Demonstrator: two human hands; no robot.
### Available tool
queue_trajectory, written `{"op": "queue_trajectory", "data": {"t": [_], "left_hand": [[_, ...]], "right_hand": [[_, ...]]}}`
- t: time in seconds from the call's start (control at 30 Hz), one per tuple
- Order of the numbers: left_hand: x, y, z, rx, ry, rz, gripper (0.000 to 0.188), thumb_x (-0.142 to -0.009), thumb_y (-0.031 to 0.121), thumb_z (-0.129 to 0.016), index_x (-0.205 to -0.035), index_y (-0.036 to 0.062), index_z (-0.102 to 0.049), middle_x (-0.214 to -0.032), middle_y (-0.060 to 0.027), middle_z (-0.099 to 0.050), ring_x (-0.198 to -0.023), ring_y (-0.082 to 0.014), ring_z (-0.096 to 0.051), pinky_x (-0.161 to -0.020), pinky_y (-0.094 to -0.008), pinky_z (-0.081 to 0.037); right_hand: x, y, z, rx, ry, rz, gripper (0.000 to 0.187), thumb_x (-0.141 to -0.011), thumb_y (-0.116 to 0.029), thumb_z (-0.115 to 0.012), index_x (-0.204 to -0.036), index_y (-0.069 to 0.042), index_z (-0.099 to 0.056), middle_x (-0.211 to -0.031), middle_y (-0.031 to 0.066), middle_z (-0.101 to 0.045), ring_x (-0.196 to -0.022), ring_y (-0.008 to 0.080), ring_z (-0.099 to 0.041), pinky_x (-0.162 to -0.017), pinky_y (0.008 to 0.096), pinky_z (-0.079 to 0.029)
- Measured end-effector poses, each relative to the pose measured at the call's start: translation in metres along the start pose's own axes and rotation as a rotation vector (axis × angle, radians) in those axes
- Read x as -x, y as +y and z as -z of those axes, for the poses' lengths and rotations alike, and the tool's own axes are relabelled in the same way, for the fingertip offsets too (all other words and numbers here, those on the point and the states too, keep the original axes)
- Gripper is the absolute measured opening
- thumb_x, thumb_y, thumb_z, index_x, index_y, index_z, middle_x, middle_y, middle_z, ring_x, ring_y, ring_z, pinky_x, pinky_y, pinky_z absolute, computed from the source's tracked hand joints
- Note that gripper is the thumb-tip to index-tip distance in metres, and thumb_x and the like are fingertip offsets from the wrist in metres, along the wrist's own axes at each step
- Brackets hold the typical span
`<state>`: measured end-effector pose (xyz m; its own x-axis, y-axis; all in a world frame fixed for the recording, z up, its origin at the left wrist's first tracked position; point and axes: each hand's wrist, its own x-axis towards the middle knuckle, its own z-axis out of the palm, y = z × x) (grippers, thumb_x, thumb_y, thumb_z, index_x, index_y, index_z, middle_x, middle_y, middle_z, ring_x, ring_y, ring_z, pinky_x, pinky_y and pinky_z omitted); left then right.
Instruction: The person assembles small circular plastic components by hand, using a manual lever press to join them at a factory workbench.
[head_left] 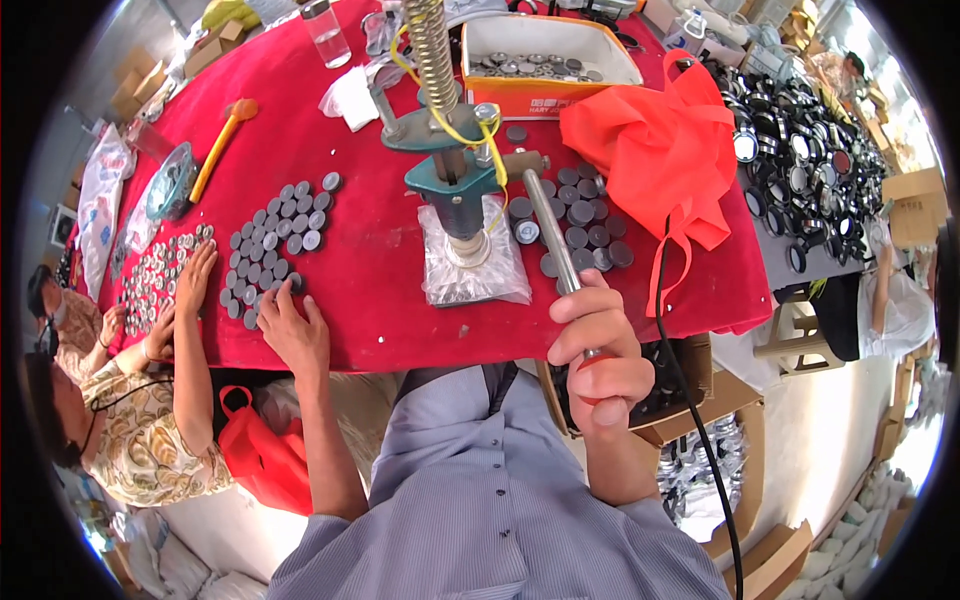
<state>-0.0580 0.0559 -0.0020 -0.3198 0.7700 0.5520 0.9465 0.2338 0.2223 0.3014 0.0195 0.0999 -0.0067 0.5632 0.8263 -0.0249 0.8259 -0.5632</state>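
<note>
My right hand is wrapped round the red-ended grip of a metal lever. The lever runs up to a green manual press with a coil spring on top. Under the press's ram lies a base wrapped in clear plastic. My left hand rests at the near edge of a group of dark grey round discs, its fingers apart and touching or just over the nearest ones. More grey discs lie right of the press, partly behind the lever.
An orange-and-white box of discs stands behind the press, beside a red fabric bag. A yellow-handled hammer lies far left. At left, another person's hands touch small metallic rounds. Black ring-shaped parts are heaped at right. A black cable hangs at right.
</note>
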Motion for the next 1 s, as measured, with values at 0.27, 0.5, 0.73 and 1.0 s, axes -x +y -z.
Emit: {"op": "queue_trajectory", "data": {"t": [0.27,0.5,0.73,1.0], "left_hand": [[-0.005,0.000,-0.003,0.180,0.003,-0.033,0.033,-0.088,0.009,-0.075,-0.118,0.0028,-0.065,-0.119,-0.0163,-0.062,-0.108,-0.0336,-0.063,-0.093,-0.0423,-0.051],[-0.013,-0.001,-0.013,0.485,-0.171,0.072,0.030,-0.082,0.004,-0.080,-0.109,0.0049,-0.068,-0.097,-0.0086,-0.068,-0.080,-0.0148,-0.064,-0.069,-0.0318,-0.051],[-0.016,0.117,0.013,0.905,-0.251,-0.037,0.039,-0.078,0.005,-0.086,-0.112,0.0022,-0.067,-0.096,-0.0060,-0.072,-0.074,-0.0114,-0.065,-0.066,-0.0280,-0.054],[-0.019,0.179,-0.005,0.898,-0.427,-0.187,0.046,-0.075,0.006,-0.085,-0.113,0.0017,-0.059,-0.095,-0.0140,-0.070,-0.073,-0.0266,-0.066,-0.069,-0.0364,-0.055]], "right_hand": [[-0.028,-0.009,0.003,0.014,-0.008,-0.023,0.049,-0.105,-0.059,-0.046,-0.083,-0.015,-0.052,-0.078,0.0078,-0.063,-0.086,0.0293,-0.063,-0.109,0.0567,-0.032],[-0.125,0.020,-0.016,-0.220,0.163,0.060,0.041,-0.104,-0.035,-0.049,-0.092,0.001,-0.065,-0.070,0.0058,-0.061,-0.068,0.0207,-0.063,-0.074,0.0372,-0.048],[-0.221,0.046,-0.027,-0.247,0.179,-0.198,0.043,-0.106,-0.036,-0.048,-0.089,0.001,-0.061,-0.069,0.0039,-0.053,-0.064,0.0107,-0.051,-0.066,0.0276,-0.048],[-0.231,0.060,-0.032,-0.267,0.156,-0.198,0.041,-0.105,-0.036,-0.049,-0.091,0.000,-0.062,-0.069,0.0026,-0.053,-0.063,0.0108,-0.051,-0.065,0.0267,-0.048]]}}
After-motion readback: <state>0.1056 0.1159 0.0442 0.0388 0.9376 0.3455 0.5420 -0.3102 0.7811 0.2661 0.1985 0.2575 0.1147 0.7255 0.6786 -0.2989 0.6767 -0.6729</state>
